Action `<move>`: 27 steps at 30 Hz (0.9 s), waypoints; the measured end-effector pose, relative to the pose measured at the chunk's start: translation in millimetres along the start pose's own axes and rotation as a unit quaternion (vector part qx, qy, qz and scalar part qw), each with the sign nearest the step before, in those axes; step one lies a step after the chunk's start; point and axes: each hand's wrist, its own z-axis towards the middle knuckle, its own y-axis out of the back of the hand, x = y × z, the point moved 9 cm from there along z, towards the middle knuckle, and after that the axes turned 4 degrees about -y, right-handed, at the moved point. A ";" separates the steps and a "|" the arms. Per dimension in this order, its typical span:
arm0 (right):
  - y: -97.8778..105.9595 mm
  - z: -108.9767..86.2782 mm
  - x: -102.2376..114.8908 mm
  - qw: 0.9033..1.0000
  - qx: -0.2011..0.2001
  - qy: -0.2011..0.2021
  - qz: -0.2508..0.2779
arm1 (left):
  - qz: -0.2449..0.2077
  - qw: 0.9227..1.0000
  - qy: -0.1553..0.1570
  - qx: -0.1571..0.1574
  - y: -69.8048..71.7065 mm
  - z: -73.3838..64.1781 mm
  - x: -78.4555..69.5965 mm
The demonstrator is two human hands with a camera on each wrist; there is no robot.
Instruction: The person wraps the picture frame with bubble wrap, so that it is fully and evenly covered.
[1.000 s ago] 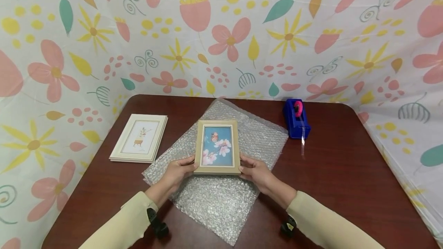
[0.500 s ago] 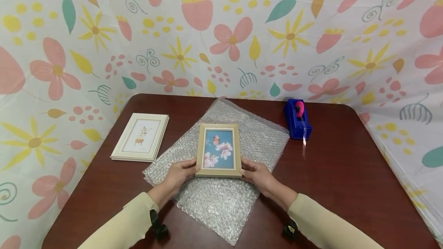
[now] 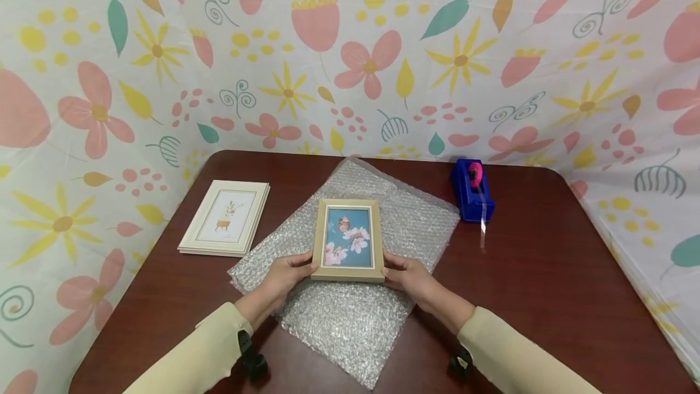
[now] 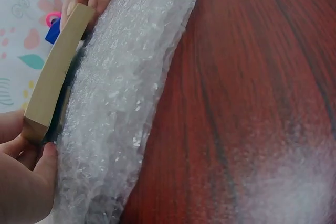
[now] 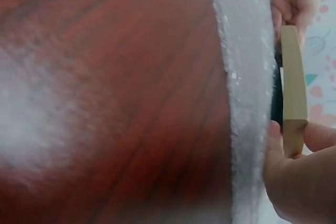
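A gold-edged picture frame (image 3: 350,240) with pink blossoms and a butterfly on blue sits over a sheet of bubble wrap (image 3: 350,321). My left hand (image 3: 281,278) pinches its lower left corner, thumb on the front face and fingers beneath. At the lower right corner my right hand (image 3: 412,281) grips it the same way. Both wrist views show the edge of the picture frame (image 4: 58,72) held slightly above the bubble wrap (image 5: 247,77), with its dark back turned toward the sheet.
Cream picture frames (image 3: 224,219) lie stacked at the left of the dark red table (image 3: 547,297). A blue tape dispenser (image 3: 472,193) with a pink core stands at the back right, a strip of tape hanging from it. Behind the table hangs a flowered cloth (image 3: 361,35).
The picture frame has come slightly toward me and to the right in the head view, both hands keeping hold of it. The whole scene has shifted a little with the head.
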 end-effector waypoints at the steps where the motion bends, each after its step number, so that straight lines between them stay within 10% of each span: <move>1: 1.5 0.2 0.7 1.000 -0.004 -0.001 -0.009 | 0.004 1.000 0.001 0.000 -0.1 0.5 -0.3; 20: 8.7 1.5 2.5 0.996 -0.030 0.005 -0.087 | 0.066 0.997 -0.033 0.009 -0.8 3.3 -6.9; 27: 10.7 1.2 6.1 0.988 -0.053 0.020 -0.142 | 0.177 0.979 -0.096 0.026 -5.4 3.0 -20.6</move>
